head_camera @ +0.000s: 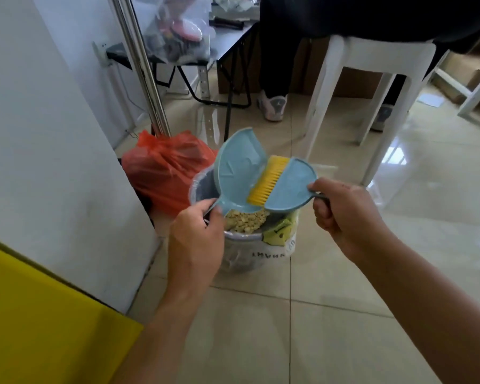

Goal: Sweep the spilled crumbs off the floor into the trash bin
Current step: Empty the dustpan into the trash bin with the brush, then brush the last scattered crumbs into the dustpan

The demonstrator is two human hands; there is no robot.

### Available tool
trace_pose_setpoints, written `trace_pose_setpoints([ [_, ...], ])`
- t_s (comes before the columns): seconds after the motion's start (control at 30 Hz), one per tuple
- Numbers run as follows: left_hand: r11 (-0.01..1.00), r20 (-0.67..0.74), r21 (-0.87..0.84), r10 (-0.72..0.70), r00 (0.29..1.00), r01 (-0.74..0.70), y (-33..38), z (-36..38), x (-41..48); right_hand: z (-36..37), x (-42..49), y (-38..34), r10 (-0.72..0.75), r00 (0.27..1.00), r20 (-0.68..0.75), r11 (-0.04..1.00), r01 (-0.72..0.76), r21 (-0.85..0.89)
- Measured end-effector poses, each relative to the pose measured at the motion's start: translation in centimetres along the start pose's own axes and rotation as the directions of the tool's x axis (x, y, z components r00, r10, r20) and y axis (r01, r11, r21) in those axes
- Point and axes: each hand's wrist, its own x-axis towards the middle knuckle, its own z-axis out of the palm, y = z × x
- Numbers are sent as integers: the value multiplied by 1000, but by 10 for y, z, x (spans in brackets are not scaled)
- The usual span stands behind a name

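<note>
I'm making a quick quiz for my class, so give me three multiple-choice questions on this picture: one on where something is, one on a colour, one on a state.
1. Where is the dustpan?
A. over the trash bin
B. flat on the floor
C. on the stool

2. What colour are the bristles of the brush?
A. red
B. yellow
C. black

3. How is the dustpan held?
A. level
B. upside down on the floor
C. tipped up, its crumbs at the low end

Answers: 1 A, the left hand holds it above the bin's mouth. 2 B, they show bright yellow. 3 C, the pan stands steeply.
</note>
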Motion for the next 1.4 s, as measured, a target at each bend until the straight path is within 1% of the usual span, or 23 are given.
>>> trace_pose_setpoints([
  [0.07,983,119,-152,-86,989,104,14,-1,-15,-16,-20,7,-30,999,40,994,26,102],
  [0.13,922,251,-312,-150,956,227,23,1,-35,-37,-40,19,-36,999,27,985,31,168],
  [0.17,897,298,-356,-156,942,262,26,3,-45,-49,-49,25,-35,999,1,982,34,188],
  [0.27,882,433,-351,-144,890,314,22,16,-76,-92,-74,50,5,996,-89,973,16,230],
  [0.4,864,603,-234,-230,764,446,-2,38,-121,-150,-103,95,138,977,-162,967,-97,237],
  [0.47,865,640,-157,-278,716,476,-20,45,-143,-174,-118,114,200,961,-191,968,-163,191],
  [0.53,856,652,-86,-338,678,509,-40,47,-161,-194,-131,129,219,948,-232,975,-202,95],
  [0.57,851,653,-49,-369,662,523,-51,48,-168,-202,-136,132,207,945,-255,978,-210,15],
  [0.63,852,634,33,-422,648,522,-72,49,-181,-219,-142,134,142,942,-305,944,-221,-246],
  [0.67,852,622,67,-443,645,520,-82,49,-186,-227,-143,133,84,947,-311,883,-216,-417],
  [0.7,847,610,90,-463,643,524,-90,48,-190,-235,-142,134,18,958,-286,775,-195,-601],
  [0.73,839,597,108,-484,640,534,-97,47,-194,-241,-141,137,-44,969,-245,603,-170,-780],
  [0.77,830,584,122,-504,637,545,-103,46,-197,-243,-140,140,-88,975,-204,382,-156,-911],
  [0.8,822,570,136,-521,635,553,-107,45,-199,-242,-140,147,-109,981,-162,180,-141,-974],
  [0.83,816,556,147,-535,636,559,-110,44,-201,-238,-141,157,-110,987,-114,24,-112,-993],
  [0.9,809,539,134,-544,643,573,-112,44,-203,-220,-146,184,-60,998,-4,-152,-14,-988],
  [0.97,809,524,95,-536,662,580,-112,45,-205,-192,-158,211,15,997,79,-262,81,-962],
  [1.0,813,513,76,-528,677,577,-111,45,-205,-177,-168,221,51,993,107,-299,118,-947],
  [1.03,820,501,62,-518,693,568,-111,46,-205,-163,-180,227,77,989,126,-303,144,-942],
  [1.13,845,478,54,-489,729,532,-111,46,-204,-138,-215,236,114,971,211,-199,230,-953],
  [1.2,850,489,40,-475,731,525,-111,46,-206,-140,-234,237,130,960,246,-186,267,-945],
  [1.3,851,512,2,-452,731,525,-109,43,-209,-160,-241,222,124,964,235,-204,256,-945],
  [1.4,859,510,13,-446,736,512,-112,39,-212,-178,-210,207,-2,988,157,-231,153,-961],
])
